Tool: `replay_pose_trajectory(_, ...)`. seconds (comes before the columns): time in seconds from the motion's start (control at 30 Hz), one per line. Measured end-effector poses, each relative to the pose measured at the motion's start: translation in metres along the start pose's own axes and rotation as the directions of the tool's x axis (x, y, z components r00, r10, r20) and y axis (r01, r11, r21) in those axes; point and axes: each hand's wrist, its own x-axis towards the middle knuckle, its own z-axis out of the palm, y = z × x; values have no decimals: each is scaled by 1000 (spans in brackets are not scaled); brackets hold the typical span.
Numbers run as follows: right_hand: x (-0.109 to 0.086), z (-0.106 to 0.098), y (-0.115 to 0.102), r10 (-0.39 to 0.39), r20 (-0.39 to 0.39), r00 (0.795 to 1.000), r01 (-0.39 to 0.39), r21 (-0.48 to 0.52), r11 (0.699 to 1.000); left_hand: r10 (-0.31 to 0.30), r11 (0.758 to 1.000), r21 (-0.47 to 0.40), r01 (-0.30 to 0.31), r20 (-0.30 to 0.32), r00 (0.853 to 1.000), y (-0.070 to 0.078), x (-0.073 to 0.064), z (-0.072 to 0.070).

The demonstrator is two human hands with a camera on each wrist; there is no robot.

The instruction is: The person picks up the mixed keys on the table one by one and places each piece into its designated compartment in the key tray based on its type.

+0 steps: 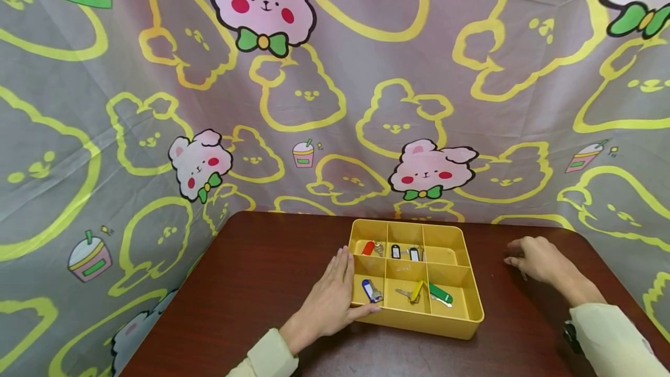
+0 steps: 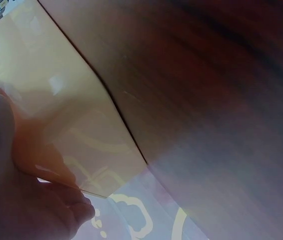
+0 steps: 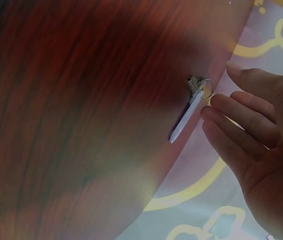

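A yellow six-compartment organizer box (image 1: 413,322) sits on the table. My left hand (image 1: 330,295) rests against its left wall with straight fingers, its thumb at the front rim; the left wrist view shows this hand (image 2: 31,200) at the box wall (image 2: 66,95). To the right of the box, my right hand (image 1: 541,260) hovers over the table. In the right wrist view, its fingers are spread and slightly bent (image 3: 261,125), just apart from a key (image 3: 193,85) on a ring with a pale, purple-edged tag (image 3: 185,120).
Tagged keys lie in the box: a red tag (image 1: 369,248) and black-rimmed tags (image 1: 395,251) in back compartments; blue (image 1: 368,290), yellow (image 1: 417,291) and green (image 1: 441,293) tags in front ones. A patterned cloth (image 1: 324,74) hangs behind the brown table (image 1: 251,284).
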Motion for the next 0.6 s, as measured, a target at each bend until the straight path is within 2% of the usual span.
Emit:
replay_pose_trajectory(0.3, 0, 2, 4, 12, 23, 1000, -12, 20, 1000, -4, 1000, -5, 4, 2, 1000, 0, 0, 1)
replay_pose_trajectory(0.6, -3, 5, 6, -1, 13, 1000, 1, 24, 1000, 0, 1000, 10, 0, 5, 1000, 0, -1, 1)
